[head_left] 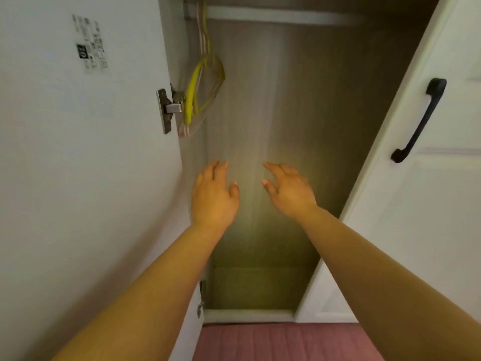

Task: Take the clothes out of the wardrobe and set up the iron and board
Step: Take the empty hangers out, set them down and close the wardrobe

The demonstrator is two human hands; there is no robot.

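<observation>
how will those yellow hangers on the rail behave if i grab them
The hangers look thin and bare, so probably light. Several hang bunched on the rail, so they may swing and tangle. Their loops look like plastic, likely springy rather than floppy.

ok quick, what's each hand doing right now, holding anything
Left hand: open, fingers relaxed, holding nothing, inside the wardrobe opening.
Right hand: open, fingers loosely spread, holding nothing.
</observation>
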